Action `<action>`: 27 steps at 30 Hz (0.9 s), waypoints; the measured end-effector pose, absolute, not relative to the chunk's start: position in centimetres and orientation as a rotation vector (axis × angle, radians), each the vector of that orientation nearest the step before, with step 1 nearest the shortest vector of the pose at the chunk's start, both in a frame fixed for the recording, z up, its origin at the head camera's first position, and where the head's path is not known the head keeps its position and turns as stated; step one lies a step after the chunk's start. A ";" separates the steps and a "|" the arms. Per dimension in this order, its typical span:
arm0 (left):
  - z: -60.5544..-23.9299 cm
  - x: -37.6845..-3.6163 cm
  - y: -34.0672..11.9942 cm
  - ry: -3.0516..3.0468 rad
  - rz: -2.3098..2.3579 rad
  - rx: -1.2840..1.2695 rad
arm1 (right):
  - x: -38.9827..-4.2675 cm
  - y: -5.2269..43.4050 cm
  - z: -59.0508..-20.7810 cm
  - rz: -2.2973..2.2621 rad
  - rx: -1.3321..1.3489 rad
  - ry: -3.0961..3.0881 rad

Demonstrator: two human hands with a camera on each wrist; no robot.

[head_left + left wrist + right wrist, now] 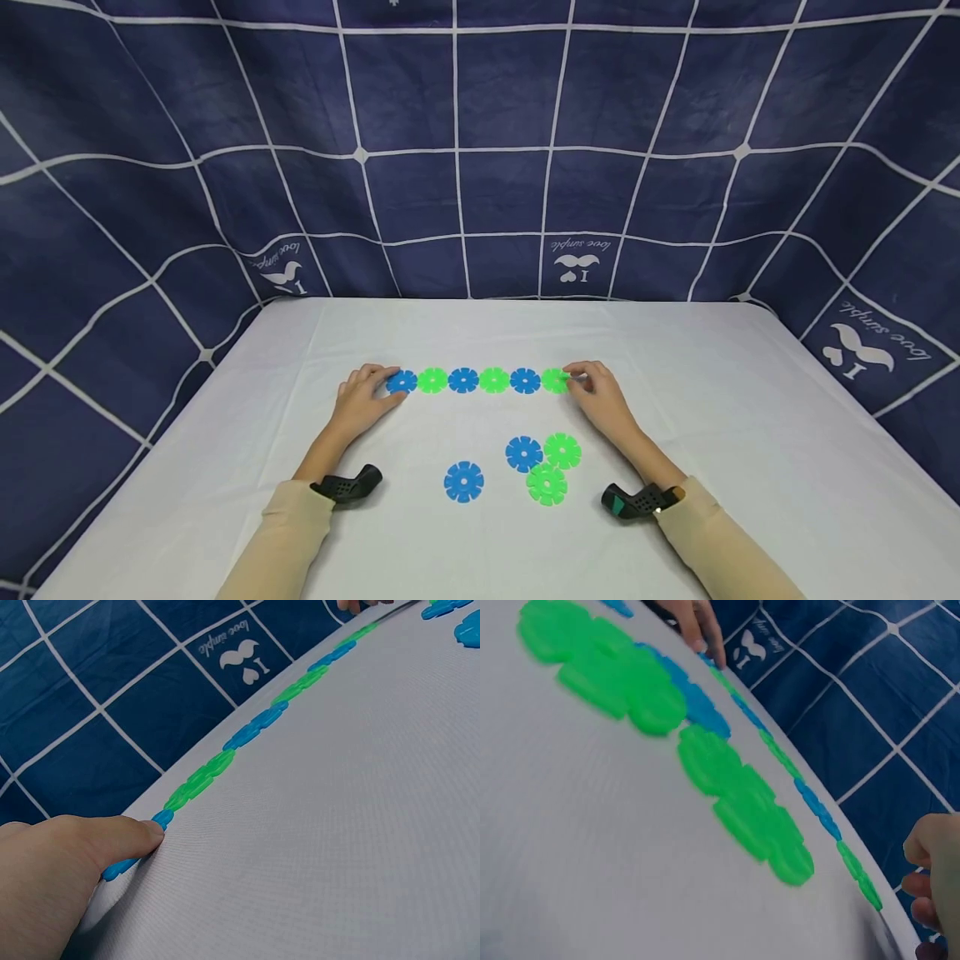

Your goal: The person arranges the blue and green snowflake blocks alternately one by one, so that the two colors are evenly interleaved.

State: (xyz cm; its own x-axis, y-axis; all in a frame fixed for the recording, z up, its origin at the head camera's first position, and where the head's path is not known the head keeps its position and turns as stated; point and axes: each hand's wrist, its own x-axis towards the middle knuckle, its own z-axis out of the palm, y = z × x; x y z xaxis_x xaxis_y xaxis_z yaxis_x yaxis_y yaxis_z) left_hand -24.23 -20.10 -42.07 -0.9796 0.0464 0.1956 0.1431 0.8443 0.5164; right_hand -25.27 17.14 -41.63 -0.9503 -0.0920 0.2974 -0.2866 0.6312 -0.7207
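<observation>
Blue and green notched plastic discs lie in a straight alternating row across the table. My left hand (362, 403) spans the blue disc (402, 382) at the row's left end, fingertips at its far edge and thumb at its near edge. In the left wrist view the thumb (124, 838) covers part of that disc. At the right end, my right hand (600, 398) has bent fingers beside the green disc (555, 381), overlapping its right edge in the head view. The right wrist view shows a gap between these fingers (928, 847) and the disc.
Nearer me lie a single blue disc (463, 482), another blue disc (523, 454) and two green discs (547, 484) grouped close together. A white cloth (390, 550) covers the table. Dark blue curtains (502, 200) with white lines stand behind it and at both sides.
</observation>
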 end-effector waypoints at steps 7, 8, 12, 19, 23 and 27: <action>-42.0 -24.2 -20.1 -2.850 -0.812 -0.143 | -24.6 17.4 -40.6 1.218 0.497 -2.654; -42.0 -24.2 -20.1 -2.849 -0.813 -0.143 | -24.5 17.5 -40.6 1.224 0.551 -2.660; -42.1 -24.2 -20.1 -2.849 -0.813 -0.142 | -24.0 17.4 -40.5 1.241 0.769 -2.720; -42.0 -24.3 -20.0 -2.845 -0.822 -0.146 | -23.0 16.7 -40.6 1.167 1.062 -2.830; -42.0 -24.3 -20.0 -2.847 -0.821 -0.145 | -22.7 16.4 -40.8 1.143 1.158 -2.852; -42.1 -24.2 -20.0 -2.845 -0.824 -0.142 | -22.5 16.3 -40.9 1.143 1.212 -2.842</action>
State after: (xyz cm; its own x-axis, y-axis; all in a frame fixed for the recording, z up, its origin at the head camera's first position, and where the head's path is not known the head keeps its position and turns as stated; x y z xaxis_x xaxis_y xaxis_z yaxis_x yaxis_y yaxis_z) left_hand -24.22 -20.01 -42.10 -0.9800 0.0429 0.1944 0.1401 0.8423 0.5204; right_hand -22.53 16.29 -40.94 -0.7193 -0.6837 0.1228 -0.5783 0.4914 -0.6512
